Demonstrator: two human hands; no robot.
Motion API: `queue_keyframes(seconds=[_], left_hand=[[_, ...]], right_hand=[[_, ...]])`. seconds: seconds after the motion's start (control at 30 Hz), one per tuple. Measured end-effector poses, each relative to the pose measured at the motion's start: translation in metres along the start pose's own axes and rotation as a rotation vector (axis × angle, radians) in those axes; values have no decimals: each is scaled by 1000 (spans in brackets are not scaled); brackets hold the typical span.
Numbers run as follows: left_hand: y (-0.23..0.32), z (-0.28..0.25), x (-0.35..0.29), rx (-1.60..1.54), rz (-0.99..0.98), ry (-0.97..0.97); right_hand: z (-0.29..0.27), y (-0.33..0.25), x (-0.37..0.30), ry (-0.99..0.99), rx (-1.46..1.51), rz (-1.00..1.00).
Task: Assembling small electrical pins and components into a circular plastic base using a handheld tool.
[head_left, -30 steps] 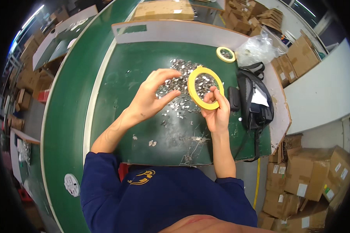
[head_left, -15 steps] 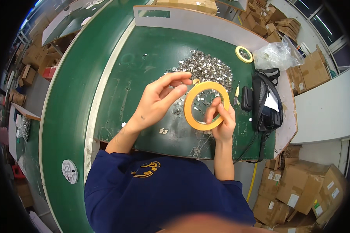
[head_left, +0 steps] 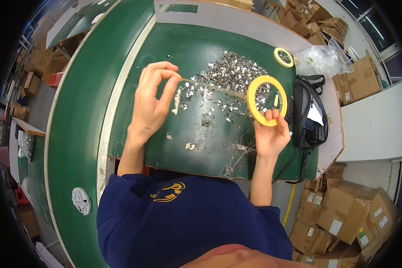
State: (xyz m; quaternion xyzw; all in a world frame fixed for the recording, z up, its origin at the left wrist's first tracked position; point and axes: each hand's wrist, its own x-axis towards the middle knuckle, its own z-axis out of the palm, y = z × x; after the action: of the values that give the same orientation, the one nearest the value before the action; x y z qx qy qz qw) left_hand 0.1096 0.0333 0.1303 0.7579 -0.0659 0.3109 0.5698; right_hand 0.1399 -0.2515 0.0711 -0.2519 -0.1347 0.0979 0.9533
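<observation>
My right hand (head_left: 271, 138) grips the lower rim of a yellow roll of tape (head_left: 251, 99), held upright above the green table. Thumb and fingertips of my left hand (head_left: 149, 100) are pinched on the free end of the tape. A thin, see-through strip of tape (head_left: 232, 93) stretches from that pinch across to the roll. Below the strip lies a heap of small metallic and white pieces (head_left: 234, 71), with loose ones scattered toward me. A pale crumpled scrap (head_left: 177, 102) shows beside my left fingertips.
A second yellow tape roll (head_left: 276, 57) lies at the table's far right. Near it are a clear plastic bag (head_left: 319, 62) and a black backpack (head_left: 306, 125). A low partition (head_left: 236, 22) bounds the table. Small scraps (head_left: 190, 146) lie nearer me; cardboard boxes (head_left: 344, 216) are stacked at right.
My hands have moved apart, left hand leftward and right hand rightward with the roll. A strip of tape now spans between them, its end pinched in my left fingers.
</observation>
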Motion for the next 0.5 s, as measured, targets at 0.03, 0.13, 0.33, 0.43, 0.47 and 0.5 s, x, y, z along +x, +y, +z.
queue_keyframes(seconds=[0.03, 0.13, 0.33, 0.43, 0.47, 0.5], left_hand=[[1, -5, 0, 188, 116, -31], [3, -20, -2, 563, 351, -94], [9, -59, -2, 692, 297, 137], [-7, -100, 13, 695, 257, 241], [1, -116, 15, 699, 237, 295], [4, -125, 21, 681, 223, 338]], right_hand=[[-3, -2, 2, 1, 110, -27], [7, -9, 4, 0, 250, -38], [12, -30, 2, 58, 539, -156], [-2, -48, -6, 64, 479, -265], [-5, -54, -7, 61, 490, -250], [-11, -60, -11, 84, 393, -165]])
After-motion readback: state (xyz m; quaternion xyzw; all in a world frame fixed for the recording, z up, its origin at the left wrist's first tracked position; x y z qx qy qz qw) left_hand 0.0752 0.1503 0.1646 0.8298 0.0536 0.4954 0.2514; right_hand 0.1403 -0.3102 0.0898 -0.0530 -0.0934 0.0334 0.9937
